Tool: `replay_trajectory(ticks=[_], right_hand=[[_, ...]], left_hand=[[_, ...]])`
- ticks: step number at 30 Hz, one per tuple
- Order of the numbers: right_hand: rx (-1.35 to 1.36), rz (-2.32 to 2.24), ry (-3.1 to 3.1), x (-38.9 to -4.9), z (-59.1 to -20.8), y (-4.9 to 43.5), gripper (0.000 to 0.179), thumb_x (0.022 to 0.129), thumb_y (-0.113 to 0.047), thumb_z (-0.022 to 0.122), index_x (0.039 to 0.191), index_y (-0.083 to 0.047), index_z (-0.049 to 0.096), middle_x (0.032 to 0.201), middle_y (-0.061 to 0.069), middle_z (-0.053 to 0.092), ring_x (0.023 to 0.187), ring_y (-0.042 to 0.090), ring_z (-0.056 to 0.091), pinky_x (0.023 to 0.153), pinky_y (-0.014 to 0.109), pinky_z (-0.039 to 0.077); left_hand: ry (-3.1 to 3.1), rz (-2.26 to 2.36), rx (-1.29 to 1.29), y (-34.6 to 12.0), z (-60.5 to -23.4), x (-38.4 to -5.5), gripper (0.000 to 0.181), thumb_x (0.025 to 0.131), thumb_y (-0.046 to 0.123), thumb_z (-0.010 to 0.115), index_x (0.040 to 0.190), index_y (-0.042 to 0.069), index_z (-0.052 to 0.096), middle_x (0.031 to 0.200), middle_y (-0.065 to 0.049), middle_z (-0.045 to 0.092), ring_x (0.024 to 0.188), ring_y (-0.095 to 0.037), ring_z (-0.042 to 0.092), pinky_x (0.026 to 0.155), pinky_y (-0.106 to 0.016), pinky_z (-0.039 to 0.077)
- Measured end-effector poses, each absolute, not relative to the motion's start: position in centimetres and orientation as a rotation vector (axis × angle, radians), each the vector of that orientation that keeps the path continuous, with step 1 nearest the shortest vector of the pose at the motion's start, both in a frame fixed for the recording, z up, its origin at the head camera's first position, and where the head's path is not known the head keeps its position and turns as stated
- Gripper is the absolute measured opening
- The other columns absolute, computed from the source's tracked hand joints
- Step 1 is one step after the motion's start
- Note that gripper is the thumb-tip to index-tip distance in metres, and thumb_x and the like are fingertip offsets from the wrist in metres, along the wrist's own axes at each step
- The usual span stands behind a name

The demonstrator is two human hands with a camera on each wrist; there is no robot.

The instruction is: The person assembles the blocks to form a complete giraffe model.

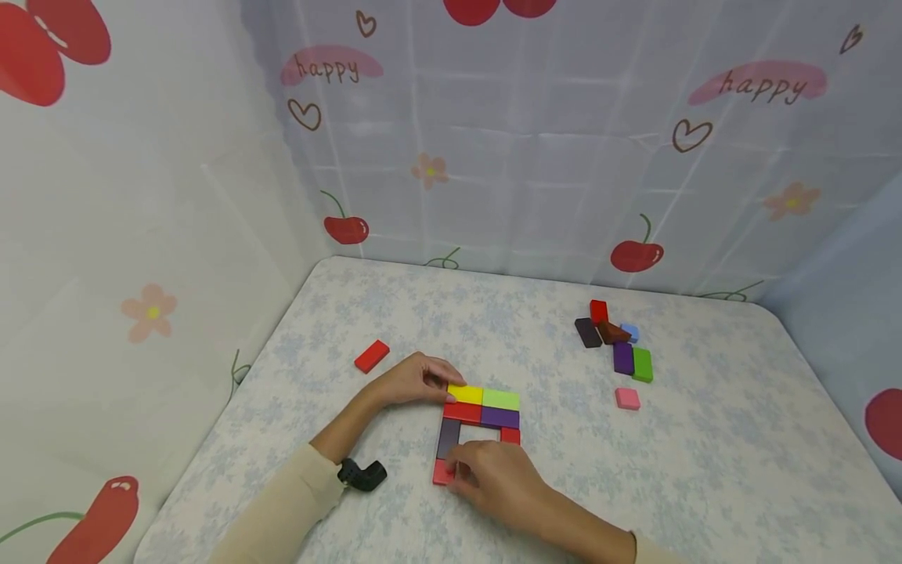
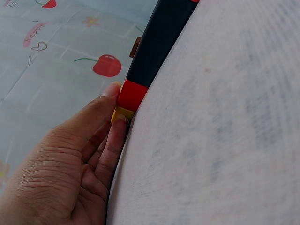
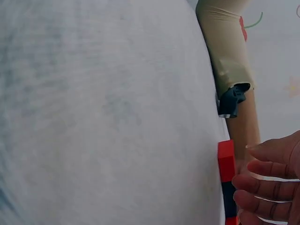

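Several coloured blocks form a hollow frame on the table. Its far row is a yellow block (image 1: 466,394) beside a light green block (image 1: 501,400); a red block (image 1: 462,412) and a purple block (image 1: 500,417) lie in front. A black block (image 1: 448,439) runs down the left side to a red block (image 1: 441,472) at the near corner. My left hand (image 1: 416,380) pinches the yellow block's left end between thumb and finger. Over the frame's near side hovers my right hand (image 1: 503,479), its fingers loosely bent and holding nothing; it hides the near right part.
A loose red block (image 1: 372,356) lies beyond my left forearm. At the back right is a cluster with a black block (image 1: 588,333), a brown piece (image 1: 613,333) and a green block (image 1: 642,365). A pink block (image 1: 628,399) lies nearer. Patterned curtains surround the table.
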State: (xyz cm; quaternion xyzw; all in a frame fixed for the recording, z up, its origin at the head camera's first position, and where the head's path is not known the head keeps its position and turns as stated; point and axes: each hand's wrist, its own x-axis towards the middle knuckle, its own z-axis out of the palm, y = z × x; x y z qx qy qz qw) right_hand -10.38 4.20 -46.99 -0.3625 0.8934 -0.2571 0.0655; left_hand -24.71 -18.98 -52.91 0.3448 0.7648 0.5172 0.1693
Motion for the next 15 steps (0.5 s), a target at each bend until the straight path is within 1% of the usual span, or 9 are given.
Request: replay_trajectory(ticks=[4, 8, 11, 15], right_hand=[[-1.03, -0.847, 2.741, -11.1, -45.4, 5.6, 0.007, 0.09, -0.022, 0.079, 0.096, -0.018, 0.076, 0.074, -0.018, 0.06, 0.061, -0.003, 0.049, 0.055, 0.018, 0.044], [-0.949, -0.896, 2.864, -12.2, -43.7, 8.0, 0.012, 0.089, -0.023, 0.081, 0.098, -0.017, 0.077, 0.08, -0.016, 0.066, 0.066, -0.002, 0.053, 0.061, 0.022, 0.05], [-0.876, -0.936, 2.948, -13.2, -42.8, 10.1, 0.015, 0.088, -0.023, 0.082, 0.101, -0.017, 0.077, 0.083, -0.016, 0.067, 0.07, -0.001, 0.055, 0.065, 0.025, 0.053], [-0.82, -0.975, 3.028, -14.4, -42.5, 13.0, 0.015, 0.089, -0.02, 0.081, 0.102, -0.016, 0.077, 0.083, -0.015, 0.067, 0.073, 0.001, 0.057, 0.066, 0.026, 0.055]], left_hand=[[2.167, 1.472, 0.994, -18.9, -52.8, -24.8, 0.03, 0.088, 0.014, 0.081, 0.118, 0.015, 0.078, 0.113, 0.003, 0.073, 0.084, -0.016, 0.062, 0.073, -0.028, 0.054], [2.168, 1.47, 1.005, -18.9, -52.9, -24.8, 0.03, 0.088, 0.014, 0.081, 0.118, 0.016, 0.078, 0.113, 0.003, 0.073, 0.084, -0.016, 0.063, 0.072, -0.029, 0.055], [2.177, 1.463, 1.011, -18.9, -53.0, -24.8, 0.03, 0.088, 0.015, 0.081, 0.118, 0.016, 0.078, 0.114, 0.003, 0.073, 0.083, -0.016, 0.063, 0.072, -0.029, 0.055], [2.183, 1.462, 0.997, -19.0, -53.0, -24.7, 0.031, 0.088, 0.015, 0.082, 0.118, 0.016, 0.078, 0.114, 0.003, 0.073, 0.083, -0.015, 0.063, 0.071, -0.029, 0.055]])
